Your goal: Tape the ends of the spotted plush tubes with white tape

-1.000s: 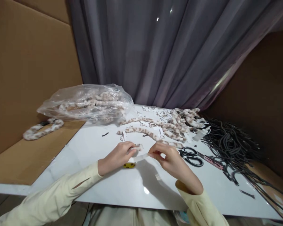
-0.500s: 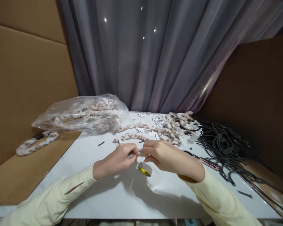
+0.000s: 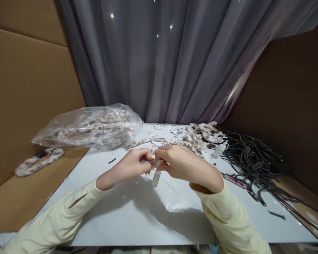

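Above the middle of the table, my left hand (image 3: pixel 129 163) and my right hand (image 3: pixel 181 164) meet, both closed with fingertips nearly touching. My left fingers pinch a pale, fuzzy strip (image 3: pixel 144 162), mostly hidden by the hand. Thumb and fingers of my right hand pinch white tape, whose roll (image 3: pixel 156 179) dangles below, seen edge-on. Just beyond the hands lies a spotted plush cord (image 3: pixel 159 140), brown on cream, running toward a heap of similar plush cords (image 3: pixel 198 137).
At the left back lies a clear plastic bag (image 3: pixel 95 128) of plush cords; a plush loop (image 3: pixel 39 162) rests on cardboard (image 3: pixel 60 173). On the right are a small white bottle (image 3: pixel 219 151), pink-handled scissors (image 3: pixel 235 181) and a pile of black cords (image 3: pixel 251 155). Cardboard walls flank the table.
Both hands have risen slightly and shifted a little left in view. The hanging tape roll has turned from showing its yellow inside to edge-on. My view has tilted slightly.
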A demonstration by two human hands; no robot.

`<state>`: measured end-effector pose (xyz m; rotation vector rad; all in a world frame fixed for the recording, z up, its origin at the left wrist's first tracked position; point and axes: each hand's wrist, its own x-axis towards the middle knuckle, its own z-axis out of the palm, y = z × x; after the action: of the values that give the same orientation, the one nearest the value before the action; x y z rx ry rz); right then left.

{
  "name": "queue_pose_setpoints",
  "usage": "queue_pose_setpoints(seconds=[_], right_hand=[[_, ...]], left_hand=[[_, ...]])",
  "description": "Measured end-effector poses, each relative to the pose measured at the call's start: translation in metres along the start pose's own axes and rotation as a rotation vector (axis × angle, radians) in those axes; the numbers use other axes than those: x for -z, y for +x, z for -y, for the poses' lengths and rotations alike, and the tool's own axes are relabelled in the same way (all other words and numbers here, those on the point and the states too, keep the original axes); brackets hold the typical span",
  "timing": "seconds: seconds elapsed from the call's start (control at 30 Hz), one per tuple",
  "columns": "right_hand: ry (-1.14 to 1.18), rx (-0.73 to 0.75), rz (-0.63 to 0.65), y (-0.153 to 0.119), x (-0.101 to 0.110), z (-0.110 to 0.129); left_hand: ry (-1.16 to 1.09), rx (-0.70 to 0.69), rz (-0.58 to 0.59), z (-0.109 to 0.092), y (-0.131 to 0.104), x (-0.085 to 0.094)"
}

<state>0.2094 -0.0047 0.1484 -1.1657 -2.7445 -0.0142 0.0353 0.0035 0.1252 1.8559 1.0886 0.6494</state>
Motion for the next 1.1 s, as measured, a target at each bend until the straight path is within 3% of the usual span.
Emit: queue_pose_setpoints(seconds=[0.17, 0.57, 0.7, 0.93, 1.1], right_hand=[[0.071, 0.035, 0.008, 0.005, -0.003, -0.003], [0.159, 0.062, -0.062, 0.007, -0.002, -0.01], [0.318, 0.099, -0.043, 0.009, 0.0, -0.017], [0.724, 0.082, 0.119, 0.017, 0.001, -0.025], [1.04, 0.011, 0.192, 0.017, -0.004, -0.023]], left_hand=[[-0.066, 0.084, 0.02, -0.005, 0.0, 0.002], [-0.115, 0.094, 0.063, 0.003, 0.0, 0.002], [-0.134, 0.002, 0.088, -0.001, -0.003, 0.005], [-0.072, -0.1, 0.12, -0.002, -0.004, 0.007], [-0.07, -0.179, 0.126, 0.001, -0.005, 0.006]])
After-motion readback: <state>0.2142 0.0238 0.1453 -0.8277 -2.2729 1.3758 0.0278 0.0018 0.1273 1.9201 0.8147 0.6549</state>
